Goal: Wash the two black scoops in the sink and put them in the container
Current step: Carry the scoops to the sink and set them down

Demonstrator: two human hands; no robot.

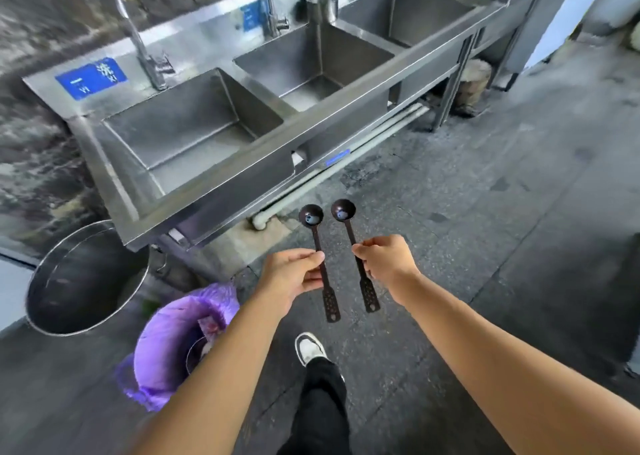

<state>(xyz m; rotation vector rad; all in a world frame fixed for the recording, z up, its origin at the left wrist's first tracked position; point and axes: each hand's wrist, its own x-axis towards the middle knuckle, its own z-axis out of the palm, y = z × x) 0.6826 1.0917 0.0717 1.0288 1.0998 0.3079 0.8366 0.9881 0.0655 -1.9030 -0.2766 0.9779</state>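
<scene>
While arms extend forward, left hand (294,276) and right hand (386,260) pinch scoops (348,227).

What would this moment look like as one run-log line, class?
stage: approach, washing not begun | left hand: holds left scoop | right hand: holds right scoop | bowls: up | sink: ahead, no water seen

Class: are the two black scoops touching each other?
Apart. The head view shows floor between the left scoop and the right scoop along their whole length, each held in its own hand.
</scene>
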